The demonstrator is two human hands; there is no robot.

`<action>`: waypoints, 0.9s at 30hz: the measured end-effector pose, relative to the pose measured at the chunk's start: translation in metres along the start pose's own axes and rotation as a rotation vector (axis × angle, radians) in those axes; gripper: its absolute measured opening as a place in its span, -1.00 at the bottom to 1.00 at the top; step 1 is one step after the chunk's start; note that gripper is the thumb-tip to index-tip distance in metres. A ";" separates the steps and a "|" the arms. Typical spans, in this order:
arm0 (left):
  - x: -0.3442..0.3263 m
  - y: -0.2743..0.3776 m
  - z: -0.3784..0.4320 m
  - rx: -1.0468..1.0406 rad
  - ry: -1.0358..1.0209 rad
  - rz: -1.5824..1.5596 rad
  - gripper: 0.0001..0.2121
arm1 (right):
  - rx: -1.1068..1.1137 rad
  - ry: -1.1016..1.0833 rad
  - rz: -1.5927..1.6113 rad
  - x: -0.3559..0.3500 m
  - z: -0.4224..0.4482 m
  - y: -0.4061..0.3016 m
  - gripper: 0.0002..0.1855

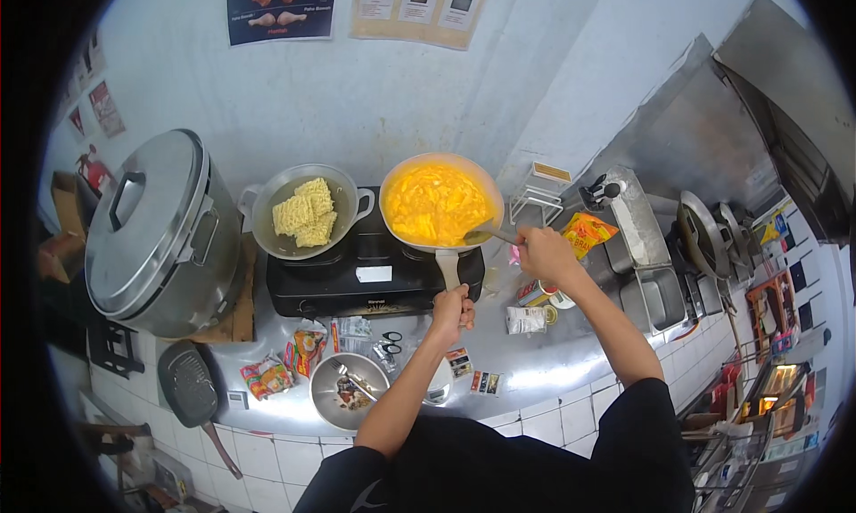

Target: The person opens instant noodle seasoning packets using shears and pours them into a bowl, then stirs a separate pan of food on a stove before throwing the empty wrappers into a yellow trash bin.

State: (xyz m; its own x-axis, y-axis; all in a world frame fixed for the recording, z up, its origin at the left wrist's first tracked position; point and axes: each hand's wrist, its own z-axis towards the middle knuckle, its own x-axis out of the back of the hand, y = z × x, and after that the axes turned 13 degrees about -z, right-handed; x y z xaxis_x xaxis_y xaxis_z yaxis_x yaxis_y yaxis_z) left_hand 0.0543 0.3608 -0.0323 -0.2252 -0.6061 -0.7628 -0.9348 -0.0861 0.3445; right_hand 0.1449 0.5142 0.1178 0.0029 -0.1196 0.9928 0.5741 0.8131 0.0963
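Observation:
My left hand (453, 312) is wrapped around the pale handle (448, 265) of a frying pan (496, 192). Soft, partly runny scrambled egg (435, 202) covers the pan's bottom. With my right hand (545, 253) I hold a grey spatula (493, 231), its blade in the egg at the pan's right edge. The pan sits on the right side of a black two-burner Rinnai gas stove (334, 292). On the left burner, a two-handled metal wok (264, 225) holds liquid and several blocks of instant noodles (305, 212).
A large lidded metal pot (154, 245) stands left of the stove. In front are a steel bowl (321, 406) with seasonings and a fork, noodle packets (267, 377), scissors (391, 342) and a grill pan (187, 382) overhanging the edge. Rightward are a yellow-orange bag (588, 234) and a can (533, 292).

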 end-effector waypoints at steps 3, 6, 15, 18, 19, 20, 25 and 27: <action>-0.003 -0.003 -0.005 0.010 -0.002 0.003 -0.80 | 0.024 0.050 0.094 -0.015 0.013 0.018 -0.83; -0.001 -0.001 -0.009 -0.001 0.001 0.011 -0.80 | 0.027 0.002 0.206 -0.017 0.029 0.022 -0.81; 0.002 0.003 -0.008 -0.019 -0.005 -0.006 -0.79 | 0.009 0.077 0.261 -0.056 0.065 0.001 -0.81; -0.001 0.001 -0.007 -0.017 -0.002 -0.002 -0.80 | 0.001 0.198 0.315 -0.063 0.079 -0.002 -0.83; -0.001 0.001 -0.006 -0.009 -0.015 0.000 -0.82 | 0.008 0.202 0.316 -0.059 0.081 -0.001 -0.83; 0.000 0.001 -0.006 -0.015 -0.016 -0.001 -0.82 | 0.021 0.211 0.311 -0.052 0.082 0.003 -0.83; -0.002 0.001 -0.010 -0.010 0.000 -0.018 -0.81 | 0.070 0.124 0.192 0.038 0.069 -0.002 -0.81; 0.003 0.002 -0.009 -0.011 -0.014 -0.033 -0.82 | 0.099 0.072 0.064 0.067 0.051 -0.013 -0.81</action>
State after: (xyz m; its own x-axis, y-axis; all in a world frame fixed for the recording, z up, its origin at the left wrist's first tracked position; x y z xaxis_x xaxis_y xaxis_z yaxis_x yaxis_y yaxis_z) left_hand 0.0539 0.3518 -0.0289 -0.1977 -0.5917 -0.7815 -0.9390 -0.1146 0.3243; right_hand 0.0956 0.5247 0.1871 0.0972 -0.1033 0.9899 0.4873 0.8722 0.0432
